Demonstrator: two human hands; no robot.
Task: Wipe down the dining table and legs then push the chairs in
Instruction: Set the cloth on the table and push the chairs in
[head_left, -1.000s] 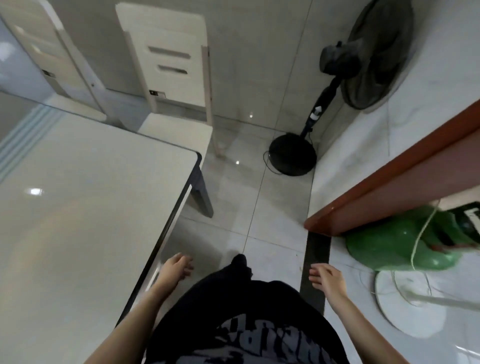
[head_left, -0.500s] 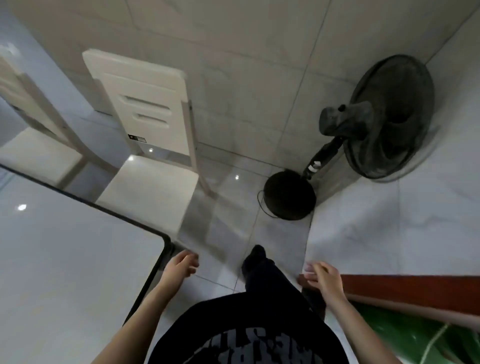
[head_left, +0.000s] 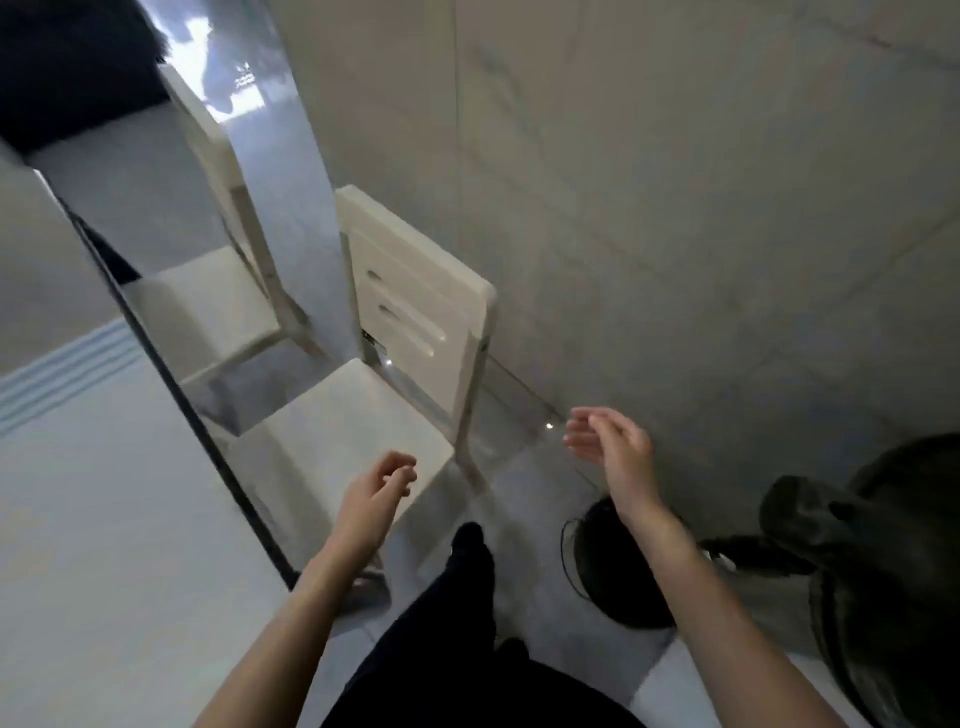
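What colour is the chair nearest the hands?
The chair is cream-white, best seen in the head view.

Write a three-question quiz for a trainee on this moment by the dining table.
1. True or false: the left hand grips the near chair.
2. What stands on the floor beside the right hand? A) a black fan B) a bucket C) a stool
3. Fill in: ___ white chairs show beside the table.

Key
1. False: both hands hold nothing.
2. A.
3. Two: the near chair and the far chair, with both seats showing beyond the table's edge.
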